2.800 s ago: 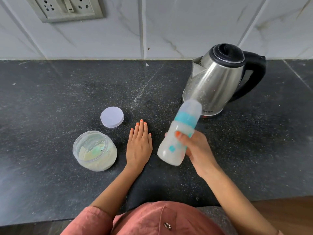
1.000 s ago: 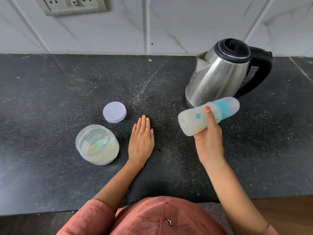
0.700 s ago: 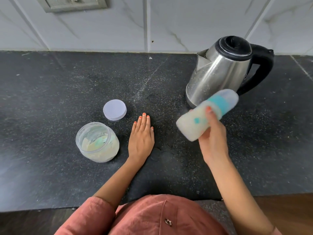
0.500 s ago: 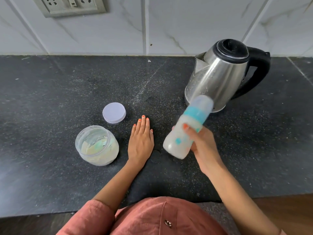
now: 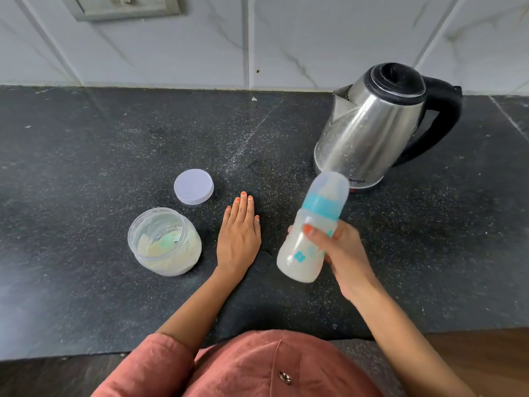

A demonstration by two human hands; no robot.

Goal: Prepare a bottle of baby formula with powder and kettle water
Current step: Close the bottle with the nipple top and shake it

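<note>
My right hand (image 5: 340,256) grips a baby bottle (image 5: 312,227) above the counter. The bottle holds milky white liquid, has a teal collar and a clear cap, and tilts with its top toward the kettle. A steel kettle (image 5: 369,136) with a black lid and handle stands at the back right, lid closed. An open clear jar of pale powder (image 5: 164,242) sits at the left, with a teal scoop inside. Its white lid (image 5: 193,186) lies just behind it. My left hand (image 5: 239,234) rests flat on the counter between the jar and the bottle, holding nothing.
The dark speckled stone counter (image 5: 86,167) runs to a white tiled wall with a socket plate (image 5: 126,5) at the top left. The counter's front edge is close to my body, and wooden floor shows at the lower right.
The bottle has swung from lying sideways, pointing right, to a steeper tilt with its base lower and nearer me. My left hand, the jar, the lid and the kettle have stayed put.
</note>
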